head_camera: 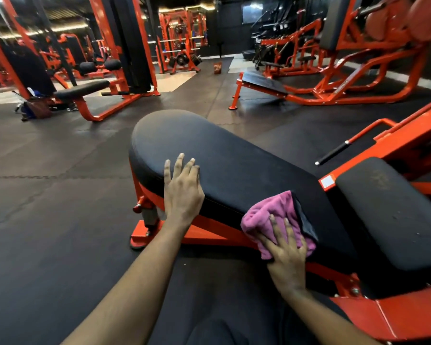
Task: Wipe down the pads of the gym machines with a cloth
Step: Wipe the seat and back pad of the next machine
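Sitting on the floor point(60, 220) far left is a brown bag point(38, 110), its contents unreadable. Left grip point(183, 188) lies released, fingers straight, on the long black pad point(234, 155). Right grip point(288, 255), fingers flat, presses a bunched pink cloth point(269, 215) against that pad's near edge.

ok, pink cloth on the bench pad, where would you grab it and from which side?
Pinch the pink cloth at its bunched upper-left fold, coming from the near, left side. That fold bulges free of the bench pad along its side edge, while the right hand lies flat over the lower part and the rest hugs the pad.
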### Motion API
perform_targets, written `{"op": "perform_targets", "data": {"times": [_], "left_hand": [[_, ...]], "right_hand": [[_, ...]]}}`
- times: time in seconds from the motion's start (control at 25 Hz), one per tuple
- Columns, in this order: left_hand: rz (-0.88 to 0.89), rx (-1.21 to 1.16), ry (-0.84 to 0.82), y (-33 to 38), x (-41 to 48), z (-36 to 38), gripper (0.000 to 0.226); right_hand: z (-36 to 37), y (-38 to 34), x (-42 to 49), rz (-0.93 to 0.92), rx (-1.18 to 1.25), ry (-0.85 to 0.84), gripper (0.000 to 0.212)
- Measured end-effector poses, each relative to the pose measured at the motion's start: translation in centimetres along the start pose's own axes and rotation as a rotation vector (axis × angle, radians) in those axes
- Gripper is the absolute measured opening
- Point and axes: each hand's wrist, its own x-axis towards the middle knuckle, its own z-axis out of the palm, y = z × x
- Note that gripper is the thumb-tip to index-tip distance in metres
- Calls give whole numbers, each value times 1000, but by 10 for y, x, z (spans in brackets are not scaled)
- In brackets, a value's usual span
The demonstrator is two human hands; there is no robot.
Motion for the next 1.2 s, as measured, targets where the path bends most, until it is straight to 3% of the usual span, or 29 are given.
{"op": "perform_targets", "data": {"times": [0.12, 0.24, 0.44, 0.6, 0.68, 0.84, 0.88, 1.0, 1.12, 1.2], "left_hand": [[58, -83, -57, 19, 7, 13, 33], [73, -111, -73, 30, 18, 21, 33], [178, -50, -110, 62, 9, 42, 12], [250, -85, -187, 110, -10, 70, 11], [278, -119, -252, 139, -20, 81, 14], [344, -80, -349, 173, -37, 99, 19], [356, -44, -354, 173, -39, 103, 22], [349, 23, -296, 171, -42, 114, 32], [352, 43, -230, 174, -47, 121, 36], [365, 57, -222, 173, -49, 125, 35]], "right_hand": [[5, -48, 12, 164, 155, 46, 64], [14, -80, 27, 136, 120, 41, 60], [17, -9, -16, 233, 82, 60, 58], [14, 57, -38, 638, 221, 206, 76], [12, 67, -35, 802, 275, 237, 72], [22, 88, -15, 1423, 561, 420, 63], [21, 92, -10, 1530, 587, 400, 65], [22, 124, -3, 1591, 548, 370, 56], [15, 167, 3, 1659, 541, 432, 21], [12, 188, 4, 1817, 615, 462, 28]]}}
